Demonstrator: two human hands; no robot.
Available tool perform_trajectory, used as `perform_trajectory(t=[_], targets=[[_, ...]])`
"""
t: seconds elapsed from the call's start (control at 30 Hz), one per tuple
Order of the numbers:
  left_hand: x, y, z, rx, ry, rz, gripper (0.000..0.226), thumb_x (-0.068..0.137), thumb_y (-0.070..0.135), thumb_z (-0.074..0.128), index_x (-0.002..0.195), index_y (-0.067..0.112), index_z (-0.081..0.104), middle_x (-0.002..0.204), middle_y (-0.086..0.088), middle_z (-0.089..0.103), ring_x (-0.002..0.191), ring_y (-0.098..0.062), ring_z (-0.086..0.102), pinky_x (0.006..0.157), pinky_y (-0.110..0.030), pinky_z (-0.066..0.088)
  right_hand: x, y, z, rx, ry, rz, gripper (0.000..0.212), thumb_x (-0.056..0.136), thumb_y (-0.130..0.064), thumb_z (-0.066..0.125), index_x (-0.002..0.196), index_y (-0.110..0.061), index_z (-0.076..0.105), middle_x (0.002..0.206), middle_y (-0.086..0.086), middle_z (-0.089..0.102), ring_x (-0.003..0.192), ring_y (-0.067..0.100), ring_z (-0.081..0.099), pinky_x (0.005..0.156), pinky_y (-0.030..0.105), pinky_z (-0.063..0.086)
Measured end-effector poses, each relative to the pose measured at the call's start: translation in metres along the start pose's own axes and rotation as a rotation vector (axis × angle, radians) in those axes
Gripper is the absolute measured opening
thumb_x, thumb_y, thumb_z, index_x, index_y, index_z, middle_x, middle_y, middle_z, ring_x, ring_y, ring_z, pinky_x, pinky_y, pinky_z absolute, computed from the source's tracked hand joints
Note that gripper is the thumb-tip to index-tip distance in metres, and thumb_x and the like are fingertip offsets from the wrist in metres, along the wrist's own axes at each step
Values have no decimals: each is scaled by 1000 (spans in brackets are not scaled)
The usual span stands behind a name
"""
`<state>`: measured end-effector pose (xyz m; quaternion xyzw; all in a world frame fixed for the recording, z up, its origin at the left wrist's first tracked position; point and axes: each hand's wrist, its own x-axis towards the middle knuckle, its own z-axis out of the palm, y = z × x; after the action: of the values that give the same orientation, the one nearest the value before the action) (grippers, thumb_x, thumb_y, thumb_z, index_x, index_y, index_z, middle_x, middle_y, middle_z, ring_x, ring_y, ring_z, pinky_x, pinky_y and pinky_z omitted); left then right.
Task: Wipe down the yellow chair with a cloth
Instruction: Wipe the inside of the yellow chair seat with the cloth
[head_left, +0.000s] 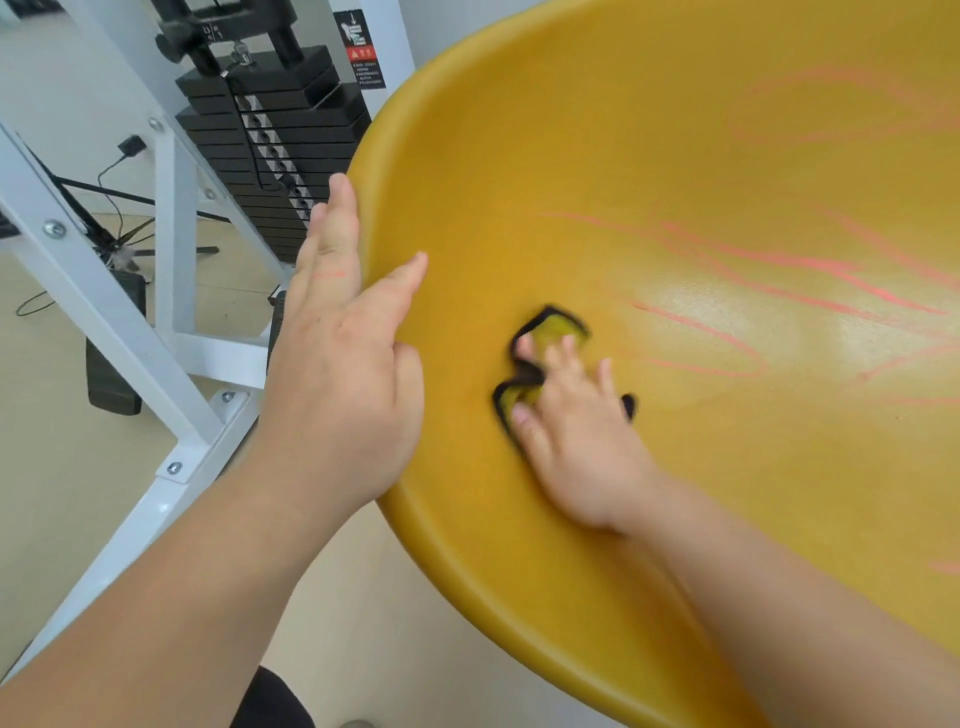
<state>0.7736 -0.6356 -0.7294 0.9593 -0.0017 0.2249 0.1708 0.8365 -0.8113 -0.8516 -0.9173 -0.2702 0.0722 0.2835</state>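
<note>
Gym room by the looks of it, with a black weight stack (270, 135) on a white frame (171, 218) off to the side and a pale floor (62, 467) underneath. Filling most of the view is the yellow chair (675, 130), a hard moulded plastic shell. I'd guess it's stiff and fairly light, and slick enough that it could slide or swivel if you scrub hard. The edge is the obvious place to steady it.

That's where the left hand (337, 353) is. It lies flat along the rim (374, 156), fingers straight down the outside and thumb (410, 270) over onto the inside. It's bracing rather than clenching.

The right hand (576, 441) is down in the dip of the seat, fingers spread and pressing a small cloth (553, 325) onto the plastic. The cloth is yellow-green with a dark border, soft and bunched up. It pokes out past the fingertips, but it's blurry, so I can't make out the folds.

Pink streaks (753, 260) cover the seat to the right of the cloth, so I'd say lots is left to wipe.
</note>
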Motion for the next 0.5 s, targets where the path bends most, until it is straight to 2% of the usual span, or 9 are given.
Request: perform_trajectory(t=[0.07,0.13,0.2,0.27,0.37,0.43,0.5], targets=[[0,-2,0,-7,15,10,58,88,7,37,142,11,56,169,-18,6,157,-31,7,126,-35,7,-30,-34,-2,102,-61,-256,65,102,-49,18,159,-31,-8,171,-2,-1,154,14,-21,125,44,-14],[0,-2,2,-10,20,14,58,87,6,37,142,11,56,169,-18,7,157,-31,7,127,-36,7,-40,-32,-3,86,-142,-374,61,103,-52,17,152,-42,-17,170,-8,-12,151,8,-26,122,38,-21],[2,1,2,-15,30,6,61,86,5,37,145,14,54,169,-17,7,157,-30,7,126,-32,6,-28,-3,-2,-15,-84,-321,64,99,-63,19,148,-54,-21,167,-13,-18,152,7,-24,124,47,-16],[1,3,2,-21,28,-6,64,86,5,37,147,19,50,170,-14,6,157,-28,6,125,-31,6,-18,22,-4,-45,-41,-142,73,90,-78,23,147,-60,-20,166,-14,-17,153,6,-21,124,54,-7],[-1,1,0,-43,16,13,65,87,4,37,147,23,49,170,-11,5,157,-25,4,126,-33,7,-12,28,-10,-34,-10,-86,104,76,-92,32,158,-45,-11,170,-8,-2,156,11,-8,125,50,-8],[-2,0,0,-65,14,10,65,86,3,37,146,24,50,170,-10,5,157,-23,3,126,-35,8,-13,14,-13,-54,3,-101,113,73,-97,21,162,-30,2,171,-1,0,157,16,-4,125,48,-9],[-2,1,0,-79,25,9,64,86,3,38,145,24,51,170,-10,6,157,-23,4,127,-37,10,-20,-7,-11,9,-27,-117,111,78,-92,7,163,-21,2,170,4,-11,156,18,-16,125,46,-11]])
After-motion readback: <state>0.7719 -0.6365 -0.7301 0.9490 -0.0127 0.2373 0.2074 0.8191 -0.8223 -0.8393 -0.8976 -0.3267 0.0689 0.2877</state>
